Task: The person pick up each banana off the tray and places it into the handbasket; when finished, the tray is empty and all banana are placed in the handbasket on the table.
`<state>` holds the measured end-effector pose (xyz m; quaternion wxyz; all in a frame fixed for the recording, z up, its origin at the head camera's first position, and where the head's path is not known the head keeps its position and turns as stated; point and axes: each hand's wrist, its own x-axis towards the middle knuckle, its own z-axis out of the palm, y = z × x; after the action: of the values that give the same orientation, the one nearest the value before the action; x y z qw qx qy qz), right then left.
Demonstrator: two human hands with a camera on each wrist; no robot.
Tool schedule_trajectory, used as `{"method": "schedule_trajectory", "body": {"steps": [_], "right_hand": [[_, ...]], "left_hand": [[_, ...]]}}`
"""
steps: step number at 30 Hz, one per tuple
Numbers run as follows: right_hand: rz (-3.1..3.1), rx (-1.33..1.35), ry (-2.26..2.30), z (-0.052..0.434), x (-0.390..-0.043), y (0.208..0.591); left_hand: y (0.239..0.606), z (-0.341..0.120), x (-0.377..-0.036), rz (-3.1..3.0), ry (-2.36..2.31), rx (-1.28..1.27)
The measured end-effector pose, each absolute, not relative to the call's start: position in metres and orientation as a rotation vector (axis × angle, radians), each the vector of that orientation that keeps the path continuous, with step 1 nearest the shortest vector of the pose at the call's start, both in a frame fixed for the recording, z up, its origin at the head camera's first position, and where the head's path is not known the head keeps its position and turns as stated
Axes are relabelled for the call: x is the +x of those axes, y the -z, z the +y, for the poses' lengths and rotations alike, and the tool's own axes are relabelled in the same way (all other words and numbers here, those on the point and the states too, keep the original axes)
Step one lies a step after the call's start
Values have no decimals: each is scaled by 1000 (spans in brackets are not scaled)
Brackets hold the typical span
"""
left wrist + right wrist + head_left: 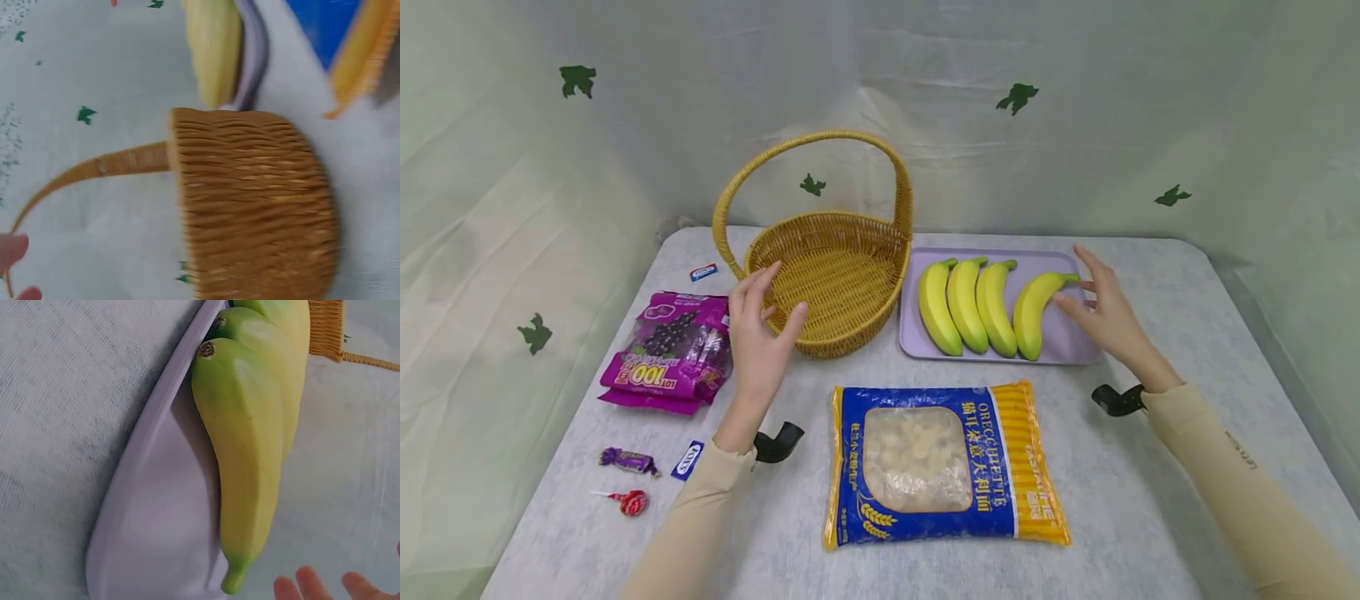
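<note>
Wicker basket (pixel 835 279) is sitting at the far left of the worktop (pixel 1135 500), its rim just beside the open, empty left hand (pixel 758 329); the right hand (pixel 1105 312), also spread and empty, is reaching for the rightmost banana (pixel 1036 312) on the lilac tray (pixel 1071 346), so a grasp looks next

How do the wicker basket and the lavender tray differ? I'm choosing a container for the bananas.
The wicker basket is deep, oval, woven and has a tall arched handle; the lavender tray is shallow, rectangular, smooth and handleless. The basket holds nothing, while the tray carries four bananas. Both sit side by side on the table, each beside an open hand.
</note>
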<state>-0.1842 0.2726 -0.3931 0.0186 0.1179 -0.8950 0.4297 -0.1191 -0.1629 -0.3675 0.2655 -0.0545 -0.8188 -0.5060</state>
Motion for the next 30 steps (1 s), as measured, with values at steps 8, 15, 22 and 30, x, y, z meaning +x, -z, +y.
{"method": "schedule_trajectory", "body": {"steps": [8, 15, 22, 30], "right_hand": [[-2780, 327, -1564, 278, -190, 402], [-2859, 312, -1664, 277, -195, 403], [-2946, 268, -1854, 281, -202, 407], [-3081, 184, -1862, 276, -208, 406]], "left_hand": [[392, -181, -122, -2193, 1588, 104], [404, -189, -131, -2318, 1892, 257], [408, -188, -131, -2301, 1987, 271], [411, -188, -131, -2329, 1953, 285]]}}
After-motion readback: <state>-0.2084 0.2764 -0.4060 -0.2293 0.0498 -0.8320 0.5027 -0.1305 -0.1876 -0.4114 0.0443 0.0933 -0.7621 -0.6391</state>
